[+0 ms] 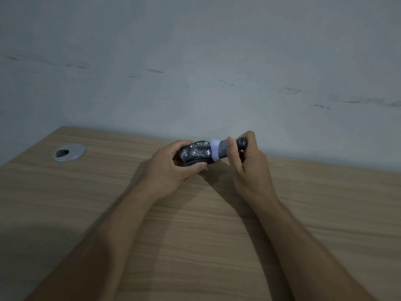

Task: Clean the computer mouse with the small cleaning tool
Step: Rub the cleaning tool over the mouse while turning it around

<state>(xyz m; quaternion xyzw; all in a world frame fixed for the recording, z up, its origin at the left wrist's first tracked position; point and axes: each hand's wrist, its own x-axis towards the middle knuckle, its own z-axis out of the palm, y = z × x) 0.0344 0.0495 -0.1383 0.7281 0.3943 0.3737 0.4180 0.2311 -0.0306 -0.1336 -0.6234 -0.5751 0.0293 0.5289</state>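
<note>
A dark computer mouse (196, 154) with whitish smears on its top is held just above the wooden table (195, 224), near the far edge. My left hand (167, 168) grips it from the left and below, thumb against its near side. My right hand (249, 164) is closed around a small cleaning tool (219, 149) with a dark handle and a pale lilac brush head. The brush head touches the mouse's right end. Part of the handle is hidden inside my fingers.
A round silver cable grommet (69, 152) sits in the table at the far left. A grey scuffed wall (195, 72) rises directly behind the table's far edge, close behind both hands.
</note>
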